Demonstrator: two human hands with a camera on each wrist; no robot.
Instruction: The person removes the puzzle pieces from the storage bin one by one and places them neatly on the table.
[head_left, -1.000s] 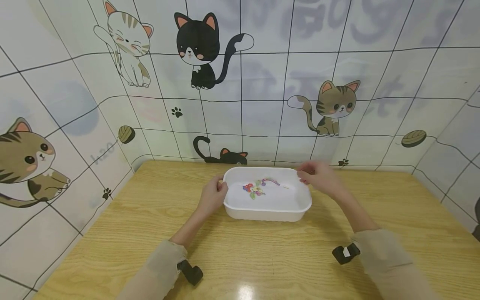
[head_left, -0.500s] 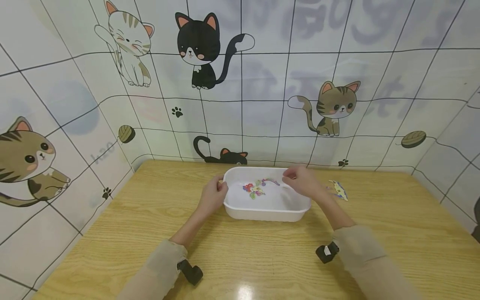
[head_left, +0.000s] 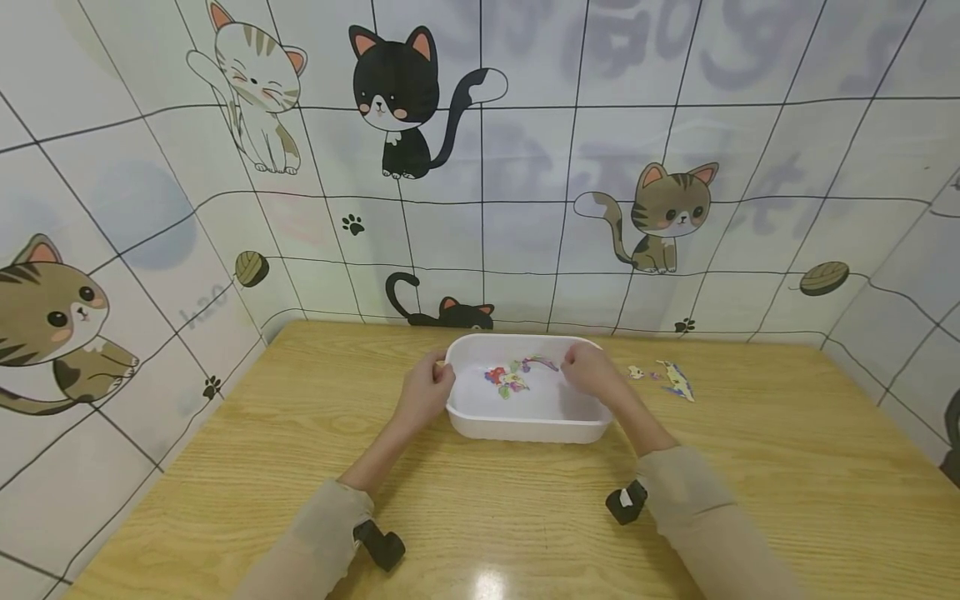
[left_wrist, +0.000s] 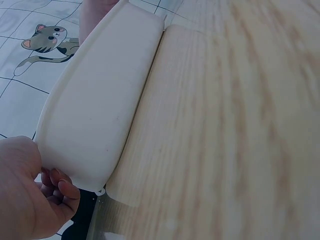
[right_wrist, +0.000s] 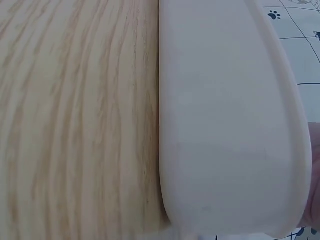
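A white plastic tub (head_left: 529, 432) stands on the wooden table, with several small, flat, colourful printed pieces (head_left: 506, 380) on its floor. A curved purple piece (head_left: 542, 362) lies among them. My left hand (head_left: 426, 387) holds the tub's left rim, thumb on top; in the left wrist view the left hand (left_wrist: 30, 192) has its fingers curled under the rim. My right hand (head_left: 592, 371) reaches over the right rim into the tub, its fingers bent near the floor. Its fingertips are hidden, so whether they pinch a piece is unclear. The tub's outer wall (right_wrist: 225, 120) fills much of the right wrist view.
On the table right of the tub lie a yellow-and-blue flat piece (head_left: 677, 381), a small pale piece (head_left: 635, 372) and a tiny purplish one (head_left: 655, 376). Behind the wooden table (head_left: 315, 467) hangs a cat-patterned backdrop (head_left: 525, 167).
My right hand has moved left from the tub's right rim and down into the tub, baring the flat pieces on the table. My left hand has stayed on the rim.
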